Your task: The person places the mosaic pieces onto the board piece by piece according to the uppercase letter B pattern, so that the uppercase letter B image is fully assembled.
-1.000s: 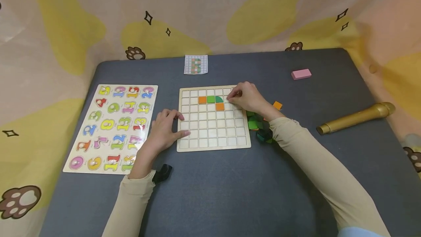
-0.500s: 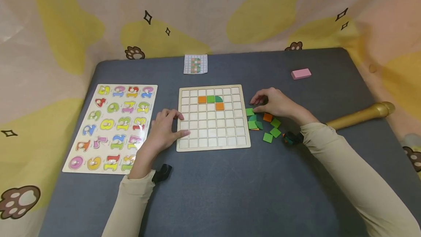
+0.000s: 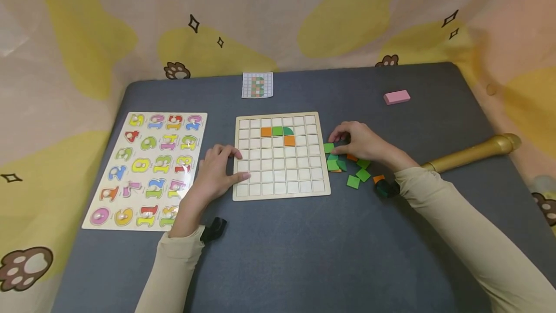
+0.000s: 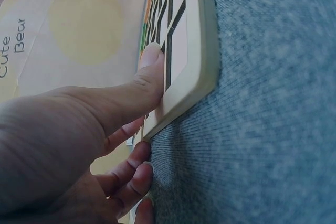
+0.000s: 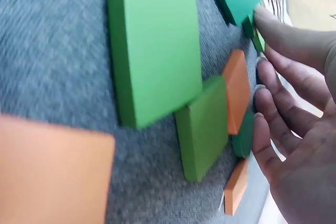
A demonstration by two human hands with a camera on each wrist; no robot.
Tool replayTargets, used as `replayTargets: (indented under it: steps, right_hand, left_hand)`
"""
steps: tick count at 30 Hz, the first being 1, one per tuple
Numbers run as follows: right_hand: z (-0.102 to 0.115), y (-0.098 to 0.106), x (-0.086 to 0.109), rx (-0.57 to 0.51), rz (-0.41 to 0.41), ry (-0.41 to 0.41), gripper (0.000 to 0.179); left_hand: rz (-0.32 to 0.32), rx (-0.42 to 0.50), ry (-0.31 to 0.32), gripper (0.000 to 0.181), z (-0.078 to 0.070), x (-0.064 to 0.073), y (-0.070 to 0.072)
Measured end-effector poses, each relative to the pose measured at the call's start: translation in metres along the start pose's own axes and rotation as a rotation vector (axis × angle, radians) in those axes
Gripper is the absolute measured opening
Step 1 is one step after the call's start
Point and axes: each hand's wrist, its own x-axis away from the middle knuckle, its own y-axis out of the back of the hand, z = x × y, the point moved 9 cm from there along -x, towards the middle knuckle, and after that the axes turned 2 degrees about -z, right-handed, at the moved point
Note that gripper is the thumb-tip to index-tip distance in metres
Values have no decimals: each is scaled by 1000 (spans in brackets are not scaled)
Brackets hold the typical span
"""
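Observation:
In the head view, my left hand (image 3: 217, 170) rests at the left edge of a wooden grid board (image 3: 281, 197), thumb laid on its rim. The left wrist view shows the thumb (image 4: 142, 77) on top and the fingers beside the edge. On the board sit an orange tile (image 3: 266, 132), a green tile (image 3: 277, 131), a dark green quarter-circle tile (image 3: 288, 131) and another orange tile (image 3: 289, 140). My right hand (image 3: 358, 141) is over the loose tiles right of the board. Its thumb and index finger stand apart around a green square tile (image 3: 328, 148).
Several loose green and orange tiles (image 3: 353, 181) lie beneath and near the right hand. A number puzzle board (image 3: 147, 173) is on the left. A pattern card (image 3: 257, 85) lies behind the grid. A pink block (image 3: 397, 97) and a gold microphone-shaped object (image 3: 473, 153) are on the right.
The right hand has left the board's upper right and moved right to the loose tiles, then dipped slightly lower over them. The left hand and the tiles on the board stay put.

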Motion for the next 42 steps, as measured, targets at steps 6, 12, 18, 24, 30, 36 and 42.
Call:
replayTargets:
  steps: [6, 12, 18, 24, 30, 36, 42]
  right_hand:
    - [6, 2, -4, -8, -44, 7, 17]
    - [21, 13, -10, -25, -194, 36, 10]
    - [42, -1, -24, -102, -275, 11, 8]
    - [66, -26, -39, -159, -247, 47, 7]
    - [83, -45, -54, -222, -215, 59, 8]
    - [90, -58, -69, -261, -212, 29, 8]
    - [96, -67, -75, -232, -211, 24, 7]
  left_hand:
    - [0, -1, -4, 48, 1, 0, 0]
    - [2, -5, -3, 48, 0, 0, 1]
    - [2, -3, -2, 48, 1, 0, 2]
    - [2, -1, 0, 49, 2, 0, 1]
    - [-3, 1, -3, 50, 2, 0, 2]
    - [-3, 4, -5, 49, 2, 0, 1]
    - [-5, 8, -6, 49, 2, 0, 0]
